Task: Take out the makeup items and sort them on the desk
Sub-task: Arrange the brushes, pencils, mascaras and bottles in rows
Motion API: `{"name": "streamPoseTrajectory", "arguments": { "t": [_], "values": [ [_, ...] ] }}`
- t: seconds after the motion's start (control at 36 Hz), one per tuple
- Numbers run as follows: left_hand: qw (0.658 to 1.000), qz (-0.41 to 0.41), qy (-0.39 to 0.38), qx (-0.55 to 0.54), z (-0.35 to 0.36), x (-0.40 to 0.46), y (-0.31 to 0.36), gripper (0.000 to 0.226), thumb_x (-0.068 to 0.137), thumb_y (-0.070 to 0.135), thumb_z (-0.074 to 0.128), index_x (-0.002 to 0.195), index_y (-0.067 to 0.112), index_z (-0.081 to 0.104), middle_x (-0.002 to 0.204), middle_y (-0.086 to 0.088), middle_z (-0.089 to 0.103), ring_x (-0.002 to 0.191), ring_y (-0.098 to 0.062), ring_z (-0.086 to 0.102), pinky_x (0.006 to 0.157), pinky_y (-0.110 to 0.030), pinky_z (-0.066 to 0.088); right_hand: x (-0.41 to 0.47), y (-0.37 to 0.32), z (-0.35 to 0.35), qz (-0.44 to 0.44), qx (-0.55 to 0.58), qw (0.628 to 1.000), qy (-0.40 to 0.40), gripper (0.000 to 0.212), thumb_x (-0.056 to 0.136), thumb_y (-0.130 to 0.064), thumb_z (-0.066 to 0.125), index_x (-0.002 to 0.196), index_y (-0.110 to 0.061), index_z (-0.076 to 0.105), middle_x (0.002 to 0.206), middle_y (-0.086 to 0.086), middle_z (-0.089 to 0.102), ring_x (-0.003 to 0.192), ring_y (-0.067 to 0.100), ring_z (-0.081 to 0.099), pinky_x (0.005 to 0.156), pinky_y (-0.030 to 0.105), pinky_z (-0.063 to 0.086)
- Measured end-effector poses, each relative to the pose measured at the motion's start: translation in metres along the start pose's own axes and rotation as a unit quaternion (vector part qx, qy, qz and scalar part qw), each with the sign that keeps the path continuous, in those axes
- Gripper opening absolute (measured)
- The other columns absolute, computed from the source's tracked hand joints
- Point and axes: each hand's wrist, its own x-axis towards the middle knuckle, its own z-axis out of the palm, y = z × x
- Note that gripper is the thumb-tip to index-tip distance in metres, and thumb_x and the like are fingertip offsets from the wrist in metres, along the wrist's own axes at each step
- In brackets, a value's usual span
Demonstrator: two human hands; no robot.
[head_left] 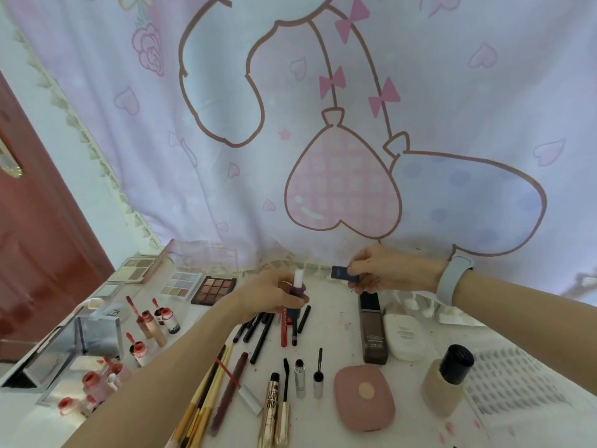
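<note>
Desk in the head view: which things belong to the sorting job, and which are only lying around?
Job: small bottle in left hand; dark blue item in right hand; pencils; pink compact; eyeshadow palette.
Around: cartoon curtain; red door.

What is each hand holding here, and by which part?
Left hand grips a small white-capped bottle around its dark body. Right hand pinches a dark blue rectangular item at one end.

left grip (pixel 274 294) curled, right grip (pixel 381 270) pinching
</note>
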Motion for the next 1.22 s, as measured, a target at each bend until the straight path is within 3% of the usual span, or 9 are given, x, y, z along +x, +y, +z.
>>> {"name": "streamPoseTrajectory", "arguments": {
  "t": [0.14,0.28,0.39,0.5,0.69,0.81,0.97,1.11,1.22],
  "values": [
    [0.987,0.008,0.014,0.159,0.002,0.008,-0.014,0.040,0.049,0.056,0.078,0.080,0.033,0.068,0.088,0.009,0.071,0.092,-0.016,0.066,0.093,-0.042,0.050,0.001,0.011,0.006,-0.009,-0.122,0.991,-0.055,0.029,0.097,-0.014,0.045,0.125,-0.018,0.051,0.094,0.004,0.065,0.076,0.010,0.062,0.072,0.019,0.052],
    [0.989,0.009,0.004,0.148,0.017,0.002,-0.014,0.035,0.074,0.021,0.078,0.098,0.001,0.062,0.079,-0.001,0.061,0.068,-0.010,0.058,0.067,-0.020,0.052,0.002,0.017,0.018,-0.031,-0.247,0.966,-0.076,0.023,0.093,-0.019,0.050,0.113,-0.013,0.061,0.093,-0.002,0.071,0.074,0.005,0.064,0.081,0.023,0.052],
    [0.986,0.031,-0.001,0.166,0.024,-0.001,-0.015,0.024,0.075,0.015,0.076,0.092,0.010,0.060,0.078,0.006,0.059,0.066,-0.005,0.055,0.063,-0.012,0.047,0.002,0.017,0.028,-0.030,-0.290,0.952,-0.098,0.024,0.090,-0.022,0.054,0.113,-0.016,0.058,0.095,-0.005,0.073,0.075,0.006,0.062,0.086,0.025,0.049],
    [0.981,0.043,-0.010,0.188,0.027,0.000,-0.020,0.023,0.074,0.013,0.077,0.082,0.019,0.056,0.076,0.005,0.060,0.063,-0.006,0.055,0.064,-0.019,0.047,0.006,0.017,0.034,-0.046,-0.331,0.937,-0.106,0.034,0.092,-0.021,0.049,0.126,-0.017,0.051,0.090,-0.008,0.069,0.074,0.004,0.057,0.084,0.023,0.049],
    [0.978,0.045,-0.010,0.202,0.032,-0.001,-0.024,0.028,0.074,0.010,0.076,0.097,0.009,0.061,0.085,0.001,0.061,0.067,-0.009,0.055,0.070,-0.027,0.052,0.009,0.023,0.035,-0.016,-0.286,0.948,-0.139,0.027,0.090,-0.013,0.053,0.114,-0.012,0.041,0.107,0.010,0.068,0.082,0.013,0.063,0.077,0.022,0.053],
    [0.975,0.054,0.004,0.214,0.034,0.000,-0.026,0.032,0.072,0.014,0.077,0.099,0.008,0.061,0.086,0.002,0.060,0.072,-0.011,0.055,0.074,-0.030,0.051,0.009,0.024,0.039,-0.022,-0.313,0.940,-0.134,0.028,0.090,-0.018,0.053,0.115,-0.012,0.040,0.094,0.003,0.066,0.081,0.014,0.060,0.076,0.022,0.052],
    [0.973,0.054,0.005,0.225,0.036,-0.003,-0.026,0.036,0.071,0.017,0.079,0.100,0.009,0.060,0.089,-0.002,0.063,0.078,-0.015,0.057,0.079,-0.034,0.051,0.012,0.022,0.042,-0.059,-0.352,0.929,-0.101,0.026,0.086,-0.022,0.058,0.108,-0.016,0.044,0.104,0.010,0.061,0.078,0.013,0.053,0.070,0.025,0.048],
    [0.972,0.053,-0.001,0.230,0.035,-0.005,-0.023,0.036,0.071,0.017,0.078,0.101,0.008,0.060,0.091,-0.005,0.063,0.074,-0.013,0.054,0.077,-0.033,0.050,0.011,0.022,0.044,-0.054,-0.323,0.937,-0.122,0.040,0.090,-0.016,0.054,0.128,-0.018,0.041,0.095,0.000,0.060,0.074,0.010,0.058,0.071,0.021,0.051],
    [0.970,0.051,-0.018,0.235,0.034,-0.007,-0.024,0.033,0.072,0.018,0.078,0.099,0.013,0.060,0.088,0.000,0.063,0.076,-0.013,0.058,0.078,-0.032,0.050,0.010,0.022,0.046,-0.032,-0.348,0.927,-0.139,0.025,0.087,-0.011,0.057,0.109,-0.016,0.045,0.099,0.003,0.058,0.075,0.012,0.060,0.067,0.019,0.050]
  ]
}}
